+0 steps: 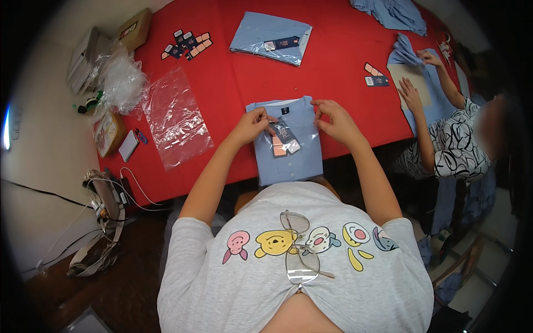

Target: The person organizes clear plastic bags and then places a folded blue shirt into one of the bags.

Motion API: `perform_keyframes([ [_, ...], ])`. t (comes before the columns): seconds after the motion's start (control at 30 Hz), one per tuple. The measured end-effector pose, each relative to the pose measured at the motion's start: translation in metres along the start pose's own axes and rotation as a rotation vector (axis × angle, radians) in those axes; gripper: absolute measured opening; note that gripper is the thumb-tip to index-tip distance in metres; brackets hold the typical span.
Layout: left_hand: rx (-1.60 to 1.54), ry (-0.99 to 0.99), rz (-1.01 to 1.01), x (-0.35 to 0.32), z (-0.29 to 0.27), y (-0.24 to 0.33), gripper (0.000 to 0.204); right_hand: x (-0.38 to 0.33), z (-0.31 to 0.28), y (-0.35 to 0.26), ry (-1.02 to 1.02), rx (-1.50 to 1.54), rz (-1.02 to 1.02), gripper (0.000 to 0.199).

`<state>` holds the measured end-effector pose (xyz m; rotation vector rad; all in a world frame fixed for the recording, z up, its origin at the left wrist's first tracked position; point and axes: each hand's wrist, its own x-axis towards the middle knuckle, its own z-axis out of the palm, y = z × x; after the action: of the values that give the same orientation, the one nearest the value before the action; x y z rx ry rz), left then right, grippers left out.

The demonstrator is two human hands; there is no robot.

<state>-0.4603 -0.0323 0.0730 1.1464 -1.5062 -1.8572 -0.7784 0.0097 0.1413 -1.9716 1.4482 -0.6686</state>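
A folded light-blue shirt (294, 161) lies at the near edge of the red table (233, 83). On its front rest dark-blue and pink paper tags (284, 140). My left hand (252, 125) pinches the string or top of the tags near the collar. My right hand (336, 119) rests on the shirt's upper right edge, fingers curled on the fabric.
An empty clear plastic bag (175, 119) lies to the left. A bagged folded blue shirt (272, 39) sits farther back, with loose tags (186, 44) beside it. At the right, another person's hands (411, 91) press a card on blue fabric. Crumpled plastic (119, 77) is far left.
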Motion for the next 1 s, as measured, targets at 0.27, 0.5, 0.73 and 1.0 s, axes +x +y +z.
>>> perform_keyframes([
  [0.27,-0.188,-0.077,0.068,-0.016,-0.005,0.003,0.013,0.024,0.009,0.012,-0.029,-0.037,-0.042,0.016],
  [0.5,0.090,0.057,0.047,-0.012,0.027,0.012,0.015,0.009,0.005,-0.009,-0.200,0.080,0.083,0.013],
  [0.73,0.286,-0.070,0.085,0.000,0.035,0.011,0.015,0.000,0.002,0.001,-0.099,0.177,0.079,0.009],
  [1.0,0.529,0.067,0.077,0.001,0.004,0.025,0.020,0.028,0.027,0.038,0.099,0.061,-0.073,0.011],
])
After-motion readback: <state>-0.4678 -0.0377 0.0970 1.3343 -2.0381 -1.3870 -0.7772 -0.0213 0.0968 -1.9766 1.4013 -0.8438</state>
